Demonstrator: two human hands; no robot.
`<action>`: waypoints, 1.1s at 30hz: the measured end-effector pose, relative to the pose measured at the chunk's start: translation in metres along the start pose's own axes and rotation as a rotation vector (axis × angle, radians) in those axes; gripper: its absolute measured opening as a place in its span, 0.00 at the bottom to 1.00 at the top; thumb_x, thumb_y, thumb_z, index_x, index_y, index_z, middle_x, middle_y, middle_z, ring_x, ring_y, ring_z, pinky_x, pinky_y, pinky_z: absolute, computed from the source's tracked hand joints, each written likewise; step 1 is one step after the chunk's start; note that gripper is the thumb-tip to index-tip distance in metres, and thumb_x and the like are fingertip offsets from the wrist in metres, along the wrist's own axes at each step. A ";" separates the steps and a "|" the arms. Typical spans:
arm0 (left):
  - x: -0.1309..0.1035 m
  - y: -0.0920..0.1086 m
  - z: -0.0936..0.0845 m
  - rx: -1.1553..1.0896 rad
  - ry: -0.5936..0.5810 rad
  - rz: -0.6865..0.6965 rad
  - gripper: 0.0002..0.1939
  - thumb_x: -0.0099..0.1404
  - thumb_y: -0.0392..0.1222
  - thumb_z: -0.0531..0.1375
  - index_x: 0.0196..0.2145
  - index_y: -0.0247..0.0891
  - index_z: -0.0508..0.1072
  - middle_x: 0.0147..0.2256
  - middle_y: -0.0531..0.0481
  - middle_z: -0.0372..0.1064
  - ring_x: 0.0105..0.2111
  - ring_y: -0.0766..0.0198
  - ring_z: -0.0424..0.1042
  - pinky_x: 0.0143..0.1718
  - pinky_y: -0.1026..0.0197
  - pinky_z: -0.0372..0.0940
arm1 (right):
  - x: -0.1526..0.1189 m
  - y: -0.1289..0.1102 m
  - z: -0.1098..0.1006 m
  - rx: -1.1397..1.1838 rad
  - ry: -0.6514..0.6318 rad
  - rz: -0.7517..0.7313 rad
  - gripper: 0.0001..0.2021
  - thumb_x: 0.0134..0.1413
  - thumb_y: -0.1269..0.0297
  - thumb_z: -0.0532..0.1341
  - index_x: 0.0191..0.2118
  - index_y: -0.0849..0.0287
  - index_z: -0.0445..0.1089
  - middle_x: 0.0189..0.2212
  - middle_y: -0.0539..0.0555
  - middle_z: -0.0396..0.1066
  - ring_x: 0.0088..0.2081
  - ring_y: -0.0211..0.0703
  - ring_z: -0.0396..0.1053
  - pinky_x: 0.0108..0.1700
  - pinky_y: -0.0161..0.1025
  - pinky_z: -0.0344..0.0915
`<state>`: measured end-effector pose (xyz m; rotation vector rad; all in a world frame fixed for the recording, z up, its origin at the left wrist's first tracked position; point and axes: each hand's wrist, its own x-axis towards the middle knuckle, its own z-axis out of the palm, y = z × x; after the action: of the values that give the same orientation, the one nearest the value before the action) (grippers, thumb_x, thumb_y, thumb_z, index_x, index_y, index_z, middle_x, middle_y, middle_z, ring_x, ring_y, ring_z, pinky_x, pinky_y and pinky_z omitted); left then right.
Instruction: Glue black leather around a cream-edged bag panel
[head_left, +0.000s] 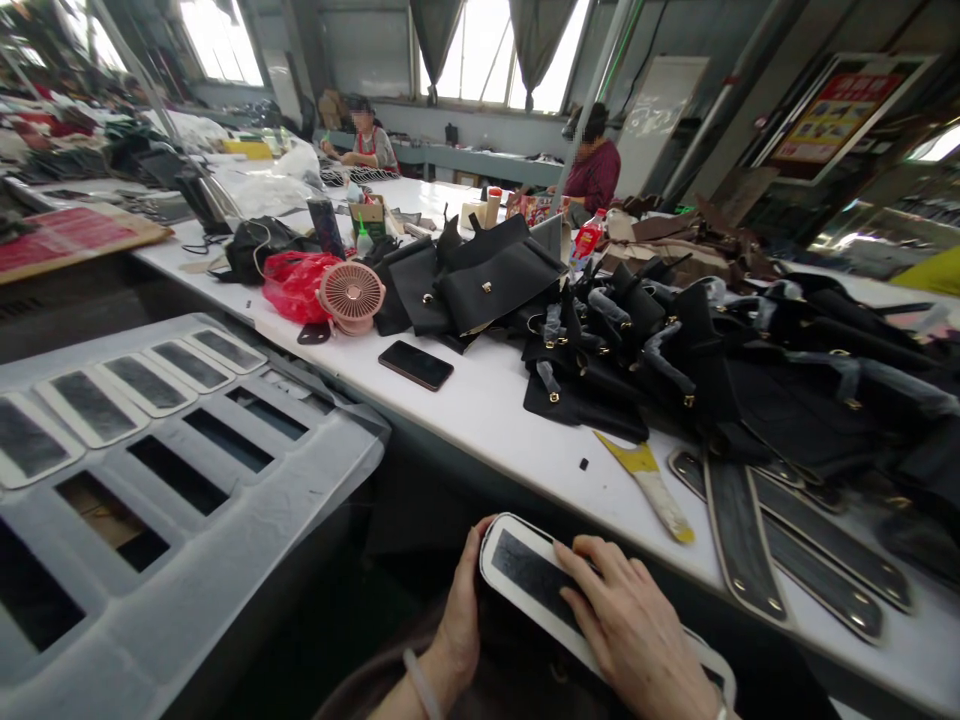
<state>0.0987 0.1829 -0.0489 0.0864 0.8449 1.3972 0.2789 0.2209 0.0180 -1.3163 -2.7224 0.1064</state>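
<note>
The person's left hand (461,610) was closed around the near-left end of a long piece with white rim (536,570), and a pale band (421,683) was on this wrist. The right hand (634,610) lay across the top of the same piece, with bent fingers touching its dark middle; whether this hand also gripped it from below could not be told, because the underside was hidden. The piece was in front of the person, slanting, just beside the edge of the white table (510,440).

On the table, near the hands, there was a yellow-and-white tool (651,485), and to its right lay several dark straps (742,540) with metal studs. Further back stood a heap of black bags (495,280), and near it a phone (415,365), a pink fan (352,297) and a red plastic bag (296,283). A bottle (590,238) with a red label stood behind the heap. To the left, a grey sheet (247,560) with openings carried similar white-rimmed pieces (142,385) in a row.

On the right wall, a red and yellow poster (840,117) bore a line of pale characters, too small for reading. Two other people sat at the far side.
</note>
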 end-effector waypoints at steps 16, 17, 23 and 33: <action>0.011 -0.013 -0.017 -0.037 0.004 0.029 0.23 0.66 0.56 0.56 0.51 0.40 0.73 0.54 0.48 0.70 0.60 0.52 0.59 0.63 0.54 0.48 | 0.024 -0.021 -0.020 0.235 -0.353 -0.248 0.36 0.47 0.76 0.53 0.64 0.48 0.55 0.66 0.46 0.50 0.68 0.56 0.39 0.66 0.62 0.38; 0.011 -0.013 -0.018 -0.040 0.007 0.033 0.22 0.65 0.55 0.56 0.51 0.41 0.73 0.53 0.48 0.70 0.60 0.52 0.60 0.63 0.54 0.48 | 0.026 -0.023 -0.022 0.251 -0.337 -0.244 0.36 0.47 0.76 0.53 0.64 0.48 0.56 0.66 0.47 0.52 0.67 0.56 0.41 0.65 0.62 0.38; 0.020 -0.019 -0.023 -0.056 -0.006 0.063 0.20 0.64 0.55 0.58 0.47 0.40 0.76 0.49 0.49 0.73 0.55 0.53 0.65 0.63 0.53 0.49 | 0.048 -0.045 -0.027 0.349 -0.172 -0.105 0.12 0.57 0.70 0.56 0.43 0.50 0.72 0.44 0.51 0.73 0.52 0.49 0.63 0.57 0.53 0.52; 0.023 -0.020 -0.033 0.102 0.058 0.130 0.21 0.59 0.53 0.63 0.47 0.41 0.76 0.50 0.48 0.73 0.57 0.51 0.64 0.63 0.52 0.49 | 0.063 -0.056 -0.008 0.322 -0.096 -0.033 0.02 0.56 0.66 0.62 0.33 0.52 0.71 0.40 0.51 0.69 0.46 0.49 0.60 0.50 0.51 0.50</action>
<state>0.0951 0.1847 -0.0933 0.1825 0.9730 1.4830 0.1978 0.2353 0.0366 -1.2007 -2.6536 0.5919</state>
